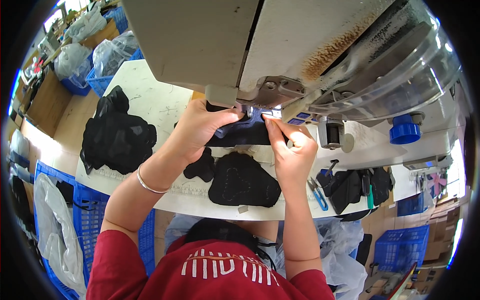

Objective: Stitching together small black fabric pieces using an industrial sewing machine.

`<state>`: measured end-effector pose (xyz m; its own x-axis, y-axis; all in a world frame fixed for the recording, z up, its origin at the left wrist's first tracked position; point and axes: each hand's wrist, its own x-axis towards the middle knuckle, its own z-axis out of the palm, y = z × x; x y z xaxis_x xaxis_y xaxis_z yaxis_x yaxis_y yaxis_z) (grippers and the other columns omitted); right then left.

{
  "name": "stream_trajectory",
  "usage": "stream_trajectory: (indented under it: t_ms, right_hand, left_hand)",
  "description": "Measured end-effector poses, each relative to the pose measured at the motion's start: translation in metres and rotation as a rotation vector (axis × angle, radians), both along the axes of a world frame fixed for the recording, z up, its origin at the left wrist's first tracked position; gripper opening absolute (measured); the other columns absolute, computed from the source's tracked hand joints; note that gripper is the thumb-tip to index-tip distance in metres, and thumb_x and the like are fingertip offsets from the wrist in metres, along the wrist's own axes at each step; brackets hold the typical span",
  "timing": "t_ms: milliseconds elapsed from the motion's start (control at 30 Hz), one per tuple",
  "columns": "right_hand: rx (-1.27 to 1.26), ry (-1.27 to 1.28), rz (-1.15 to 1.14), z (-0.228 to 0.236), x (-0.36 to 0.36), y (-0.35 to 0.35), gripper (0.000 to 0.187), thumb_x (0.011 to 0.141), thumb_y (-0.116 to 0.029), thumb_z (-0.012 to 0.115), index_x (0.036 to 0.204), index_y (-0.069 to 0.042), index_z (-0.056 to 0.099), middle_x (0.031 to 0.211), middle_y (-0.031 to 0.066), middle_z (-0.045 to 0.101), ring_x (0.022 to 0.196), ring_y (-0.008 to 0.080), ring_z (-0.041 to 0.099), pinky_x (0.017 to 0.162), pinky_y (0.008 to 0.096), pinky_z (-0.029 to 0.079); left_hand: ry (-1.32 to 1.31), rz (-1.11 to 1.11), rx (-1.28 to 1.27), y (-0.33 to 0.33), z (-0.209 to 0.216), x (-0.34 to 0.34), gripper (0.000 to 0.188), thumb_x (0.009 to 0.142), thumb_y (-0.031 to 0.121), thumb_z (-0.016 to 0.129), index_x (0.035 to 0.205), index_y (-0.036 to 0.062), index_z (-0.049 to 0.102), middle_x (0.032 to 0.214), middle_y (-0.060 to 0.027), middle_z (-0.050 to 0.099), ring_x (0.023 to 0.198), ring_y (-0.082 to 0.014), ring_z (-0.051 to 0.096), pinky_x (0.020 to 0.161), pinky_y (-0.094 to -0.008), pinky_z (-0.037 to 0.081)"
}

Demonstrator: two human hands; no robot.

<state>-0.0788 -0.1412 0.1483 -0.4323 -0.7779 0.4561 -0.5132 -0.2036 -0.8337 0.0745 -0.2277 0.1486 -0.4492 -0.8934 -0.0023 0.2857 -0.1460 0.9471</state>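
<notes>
Under the head of a sewing machine [195, 45], a dark navy and black piece of fabric [240, 136] lies at the needle area. My left hand [196, 127] grips its left side, thumb pressed along the cloth beside the presser foot. On the other side, my right hand [295, 142] pinches the fabric's right edge between thumb and fingertips. Nearer to me, a black cut fabric piece [245, 182] with a stitched outline rests on the white table [150, 85], with a smaller black piece [201, 167] beside it. The needle itself is mostly hidden.
A pile of black fabric pieces [117, 135] sits at left. At right lie blue thread snips [318, 195], more black pieces [347, 190] and a green-handled tool [370, 197]. Blue crates [90, 220] with plastic bags stand around the table; a blue knob [404, 131] hangs at right.
</notes>
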Motion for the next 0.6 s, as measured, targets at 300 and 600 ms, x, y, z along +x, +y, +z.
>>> stream_trajectory:
  t_ms: [300, 600]
  right_hand:
    - [-0.291, 0.371, -0.173, -0.035, -0.017, 0.011, 0.048, 0.080, -0.012, 0.073, 0.120, 0.000, 0.050, 0.114, 0.0129, 0.051, 0.105, 0.0263, 0.051, 0.089, 0.0328, 0.041]
    - [-0.080, 0.080, -0.058, -0.034, 0.004, 0.019, 0.019, 0.084, -0.012, 0.069, 0.071, 0.002, 0.067, 0.060, 0.0059, 0.058, 0.060, 0.0168, 0.055, 0.060, 0.0300, 0.043]
  left_hand:
    - [0.043, 0.062, -0.066, 0.005, -0.003, -0.005, 0.017, 0.080, 0.001, 0.065, 0.096, -0.0053, 0.067, 0.092, -0.0063, 0.067, 0.084, -0.0112, 0.060, 0.078, -0.0262, 0.047]
    - [0.049, 0.150, -0.015, 0.012, -0.006, -0.007, 0.017, 0.079, 0.000, 0.063, 0.095, -0.0064, 0.068, 0.090, -0.0074, 0.068, 0.080, -0.0114, 0.061, 0.074, -0.0259, 0.048]
